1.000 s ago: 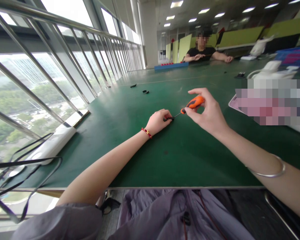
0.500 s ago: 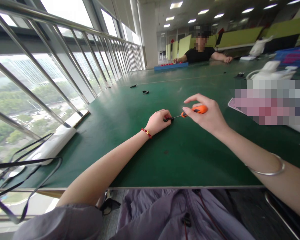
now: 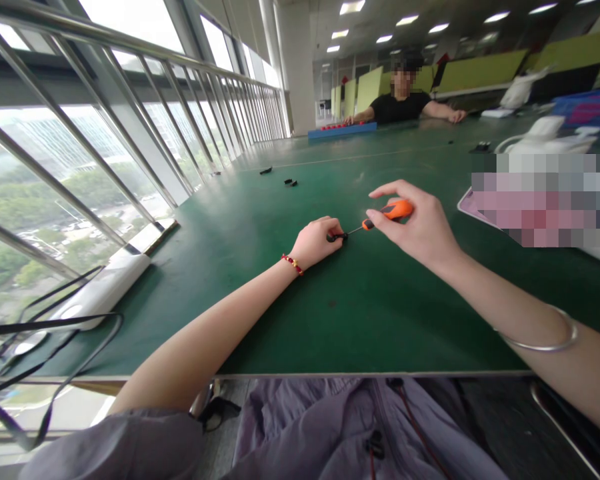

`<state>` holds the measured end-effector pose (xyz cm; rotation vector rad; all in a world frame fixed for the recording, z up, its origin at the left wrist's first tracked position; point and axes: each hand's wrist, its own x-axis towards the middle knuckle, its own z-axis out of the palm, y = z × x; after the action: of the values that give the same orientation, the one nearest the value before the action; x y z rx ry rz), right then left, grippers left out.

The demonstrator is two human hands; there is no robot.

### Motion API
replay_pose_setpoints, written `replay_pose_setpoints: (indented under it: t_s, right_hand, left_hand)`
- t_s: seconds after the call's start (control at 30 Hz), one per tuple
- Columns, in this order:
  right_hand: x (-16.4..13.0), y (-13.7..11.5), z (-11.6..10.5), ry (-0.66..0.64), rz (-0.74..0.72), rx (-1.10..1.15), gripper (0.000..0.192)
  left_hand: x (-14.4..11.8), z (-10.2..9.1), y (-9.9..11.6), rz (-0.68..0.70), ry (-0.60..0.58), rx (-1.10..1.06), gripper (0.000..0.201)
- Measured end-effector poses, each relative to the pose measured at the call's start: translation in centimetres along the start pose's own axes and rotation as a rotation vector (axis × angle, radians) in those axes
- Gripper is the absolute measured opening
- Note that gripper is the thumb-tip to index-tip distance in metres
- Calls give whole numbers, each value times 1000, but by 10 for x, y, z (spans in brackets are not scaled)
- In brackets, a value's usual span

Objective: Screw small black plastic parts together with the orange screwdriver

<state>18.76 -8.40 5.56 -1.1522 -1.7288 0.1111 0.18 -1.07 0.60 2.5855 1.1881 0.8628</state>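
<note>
My left hand [image 3: 314, 243] rests on the green tabletop, its fingers closed round a small black part [image 3: 338, 237]. Most of that part is hidden by the fingers, so its kind is unclear. A screwdriver [image 3: 400, 209] with an orange and black handle lies in my right hand [image 3: 427, 223], the handle against the palm and the thumb alongside. My right index finger is lifted away from the handle. The thin shaft slants down to the left, and its tip meets the black part or comes very close; I cannot tell which.
Small black pieces [image 3: 291, 182] lie farther up the green table [image 3: 280, 320]. At the right is a pinkish, blurred flat item [image 3: 485, 208]. Across the table sits a person [image 3: 401, 107] by a blue tray [image 3: 343, 132] with red pieces. A white power strip [image 3: 113, 290] and black cables lie left.
The screwdriver's handle has risen slightly and its shaft slants a little more steeply. My right hand has tipped up with it. My left hand stays almost where it was, still on the black part.
</note>
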Motion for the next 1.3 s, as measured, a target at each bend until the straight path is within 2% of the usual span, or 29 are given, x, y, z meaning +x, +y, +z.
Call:
replay_pose_setpoints:
  t_s: [0.1,0.13,0.23,0.3,0.47,0.63,0.7,0.8,0.83,0.93,1.0,1.13,1.3]
  right_hand:
    - [0,-1,0,29,-23,17,37]
    - [-1,-1,0,14,-15,10,36]
    - [-1,-2,0,-52,21,-18,16]
    - [-2,-2,0,-50,16,-11,14]
    - [-1,-1,1,28,-23,12,41]
    - [-2,-1,1,-66,24,-11,15]
    - [-2,-2,2,-23,10,3,18]
    - [-2,-2,3,26,-5,12,39]
    - [-3,-2,3,12,0,7,38]
    - [-3,0,3,-38,22,-16,20]
    - [-3,0,3,-16,10,2,16]
    - [-3,0,5,34,0,33,41]
    - [-4,-4,3,-53,74,-18,18]
  left_hand:
    - [0,0,0,-1,-7,-5,7]
    - [0,-1,0,-2,-8,-6,7]
    - [0,-1,0,-4,-4,-11,6]
    - [0,0,0,-3,0,-16,6]
    - [1,0,-1,5,-2,-29,6]
    - [1,0,-1,11,4,-34,5]
    - [0,0,-2,15,2,-30,6]
    - [0,0,-1,20,1,-10,6]
    - [0,0,-1,19,2,-4,6]
    - [0,0,1,11,3,8,5]
    - [0,0,1,6,2,8,5]
    - [0,0,1,11,1,2,5]
    - [-1,-1,1,8,2,2,5]
